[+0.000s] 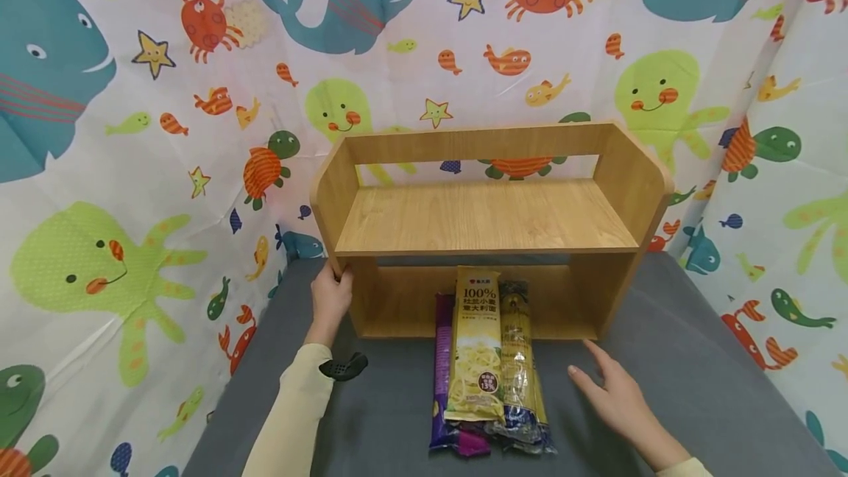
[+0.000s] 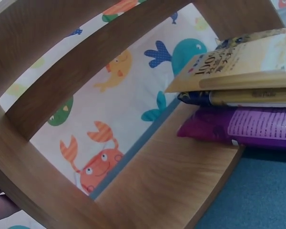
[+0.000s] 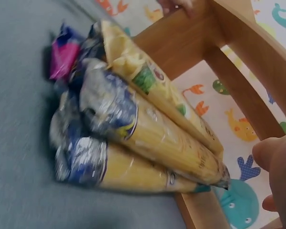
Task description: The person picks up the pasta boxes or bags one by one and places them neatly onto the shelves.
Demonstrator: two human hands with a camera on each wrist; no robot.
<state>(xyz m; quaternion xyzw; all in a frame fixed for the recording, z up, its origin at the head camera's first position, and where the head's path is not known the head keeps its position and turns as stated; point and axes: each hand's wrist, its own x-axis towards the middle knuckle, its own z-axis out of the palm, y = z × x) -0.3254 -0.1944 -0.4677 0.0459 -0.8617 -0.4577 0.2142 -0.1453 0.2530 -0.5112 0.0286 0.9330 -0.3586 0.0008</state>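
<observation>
A two-tier wooden shelf (image 1: 486, 216) stands at the back of the grey table. My left hand (image 1: 330, 296) grips the lower edge of its left side panel, and in the left wrist view a few fingers (image 2: 2, 207) show behind the wood. Several packs of pasta lie in a pile with their far ends on the shelf's bottom board: a yellow pack (image 1: 475, 344) on top, a clear pack of spaghetti (image 1: 518, 359) to its right, a purple pack (image 1: 442, 374) to its left. My right hand (image 1: 612, 394) is held with fingers extended, right of the pile, fingertips near the shelf's lower right corner.
A grey cloth (image 1: 391, 418) covers the table. Behind and on both sides hangs a white curtain (image 1: 411, 87) printed with sea animals. A black strap (image 1: 344, 366) sits at my left wrist. The upper shelf board (image 1: 483, 216) carries nothing.
</observation>
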